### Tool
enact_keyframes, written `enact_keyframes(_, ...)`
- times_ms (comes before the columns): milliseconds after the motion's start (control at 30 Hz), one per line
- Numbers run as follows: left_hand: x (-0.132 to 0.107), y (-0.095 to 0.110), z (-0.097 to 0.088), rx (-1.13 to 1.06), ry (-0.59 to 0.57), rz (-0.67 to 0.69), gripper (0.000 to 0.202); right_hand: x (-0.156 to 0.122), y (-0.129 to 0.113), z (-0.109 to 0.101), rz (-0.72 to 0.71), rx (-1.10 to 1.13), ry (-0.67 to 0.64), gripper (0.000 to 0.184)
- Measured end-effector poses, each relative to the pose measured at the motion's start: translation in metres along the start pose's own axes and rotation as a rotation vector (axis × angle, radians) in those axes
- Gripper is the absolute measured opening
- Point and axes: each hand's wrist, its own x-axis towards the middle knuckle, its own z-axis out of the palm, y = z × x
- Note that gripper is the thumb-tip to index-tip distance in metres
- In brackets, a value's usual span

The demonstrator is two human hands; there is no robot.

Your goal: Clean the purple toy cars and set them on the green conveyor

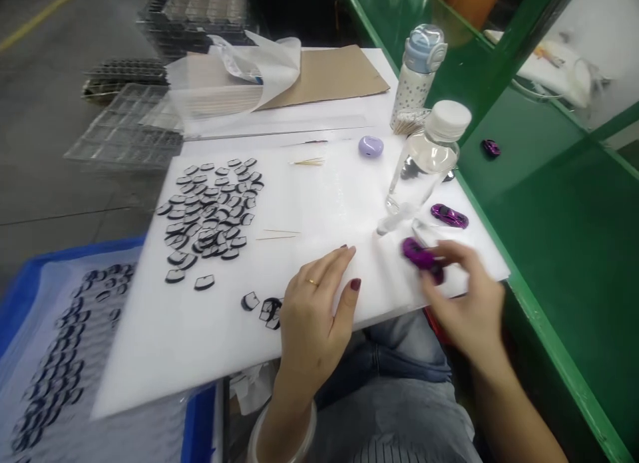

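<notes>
Near the right corner of the counter (200,343), the right hand (469,303) pinches a purple car (417,253), probably light, slick, best held by its sides, the left hand (313,316) loosely spread.

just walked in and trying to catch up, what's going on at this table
A person's right hand holds a purple toy car between thumb and fingers, over the right side of a white board. The left hand, apparently holding nothing, is beside a few small black-edged pieces. Many more such pieces lie scattered on the left. A second purple car lies near the clear bottle, and another sits on the green surface.
</notes>
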Motion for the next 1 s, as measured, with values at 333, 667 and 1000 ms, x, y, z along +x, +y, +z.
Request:
enact_keyframes(333,0.002,-0.006,0.005,0.319,-0.105,0.329,0.054,-0.009,0.202,-0.096,0.426,-0.601,0.071,0.028)
enact_keyframes(667,0.013,-0.002,0.000,0.442,-0.057,0.379,0.050,0.245,0.263,0.034,0.490,-0.598,-0.237,0.038)
enact_keyframes(1000,0.009,0.000,0.008,0.371,-0.030,0.317,0.044,0.154,0.259,-0.031,0.576,-0.665,-0.318,0.037)
